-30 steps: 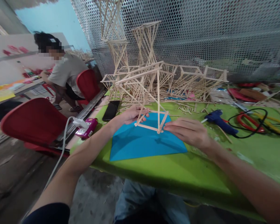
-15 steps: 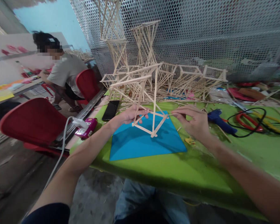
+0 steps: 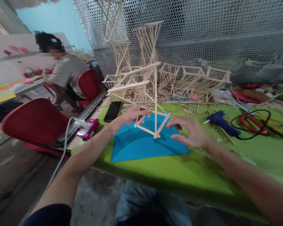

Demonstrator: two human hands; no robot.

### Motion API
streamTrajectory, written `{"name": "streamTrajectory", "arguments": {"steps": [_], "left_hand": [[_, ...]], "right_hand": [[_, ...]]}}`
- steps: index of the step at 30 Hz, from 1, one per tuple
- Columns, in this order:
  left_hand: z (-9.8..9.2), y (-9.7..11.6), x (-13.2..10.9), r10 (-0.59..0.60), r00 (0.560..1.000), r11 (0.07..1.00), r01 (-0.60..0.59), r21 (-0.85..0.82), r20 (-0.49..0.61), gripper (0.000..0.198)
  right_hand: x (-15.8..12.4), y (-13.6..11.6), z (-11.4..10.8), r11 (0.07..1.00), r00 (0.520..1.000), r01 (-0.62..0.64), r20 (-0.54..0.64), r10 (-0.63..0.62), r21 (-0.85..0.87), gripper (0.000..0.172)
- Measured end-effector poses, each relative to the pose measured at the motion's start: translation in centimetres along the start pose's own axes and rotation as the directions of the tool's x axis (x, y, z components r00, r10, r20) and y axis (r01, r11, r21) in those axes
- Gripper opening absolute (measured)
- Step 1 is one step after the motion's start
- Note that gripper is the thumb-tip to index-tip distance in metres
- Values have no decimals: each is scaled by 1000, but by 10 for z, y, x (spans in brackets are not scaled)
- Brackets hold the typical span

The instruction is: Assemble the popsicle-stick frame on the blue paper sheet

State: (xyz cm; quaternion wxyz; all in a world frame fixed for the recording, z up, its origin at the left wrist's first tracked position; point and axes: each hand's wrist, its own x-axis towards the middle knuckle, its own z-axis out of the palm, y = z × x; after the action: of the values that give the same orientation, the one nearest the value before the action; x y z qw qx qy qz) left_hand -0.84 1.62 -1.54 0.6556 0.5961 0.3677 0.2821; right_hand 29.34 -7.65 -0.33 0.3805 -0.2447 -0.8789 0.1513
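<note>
A frame of pale wooden sticks (image 3: 156,103) stands tilted over a blue mat (image 3: 141,147), with a four-sided base low down and more sticks joined at the top. My left hand (image 3: 135,115) is closed on the left side of this stick frame, its fingers partly behind the sticks. Just right of the base, my right hand (image 3: 190,130) is open, thumb and fingers apart, and nothing shows between them. A blue glue gun (image 3: 223,123) lies on the green table (image 3: 165,172) to the right of that hand.
More stick structures (image 3: 195,78) and loose sticks fill the back by a perforated metal screen (image 3: 202,37). A phone (image 3: 112,110) and a purple power adapter (image 3: 88,128) are at left, cables and red-handled pliers (image 3: 253,125) at right. A person (image 3: 66,69) sits at the far left.
My right hand has opened and moved slightly down and left, and the thin stick at its fingertips no longer shows there. The stick frame has tilted slightly in my left hand.
</note>
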Motion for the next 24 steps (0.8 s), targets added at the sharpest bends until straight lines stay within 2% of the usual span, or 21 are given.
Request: {"name": "streamTrajectory", "arguments": {"steps": [3, 9, 13, 16, 18, 20, 22, 24], "left_hand": [[2, 1, 0, 27, 999, 999, -27, -26, -33, 57], [13, 8, -3, 76, 992, 995, -81, -52, -100, 59], [16, 11, -5, 113, 986, 993, -116, -22, -124, 64], [18, 14, -6, 87, 976, 996, -89, -2, -198, 67], [20, 16, -7, 62, 967, 998, -60, 16, -246, 67], [20, 18, -8, 53, 968, 999, -49, 20, -246, 65], [19, 18, -8, 59, 976, 998, -57, 14, -209, 62], [16, 15, -8, 85, 984, 996, -84, 11, -159, 60]], "right_hand": [[3, -1, 8, 987, 984, -148, 108, 141, 59, 32], [8, -16, 24, 913, 942, -329, 159, 297, 240, 28], [10, -21, 25, 875, 919, -392, 165, 358, 283, 33], [11, -19, 22, 868, 905, -425, 152, 398, 255, 36], [11, -17, 20, 860, 901, -432, 178, 397, 271, 36], [11, -17, 17, 860, 908, -414, 195, 370, 298, 37], [11, -18, 15, 885, 930, -368, 128, 345, 286, 37], [9, -16, 12, 926, 947, -300, -46, 318, 230, 37]]}}
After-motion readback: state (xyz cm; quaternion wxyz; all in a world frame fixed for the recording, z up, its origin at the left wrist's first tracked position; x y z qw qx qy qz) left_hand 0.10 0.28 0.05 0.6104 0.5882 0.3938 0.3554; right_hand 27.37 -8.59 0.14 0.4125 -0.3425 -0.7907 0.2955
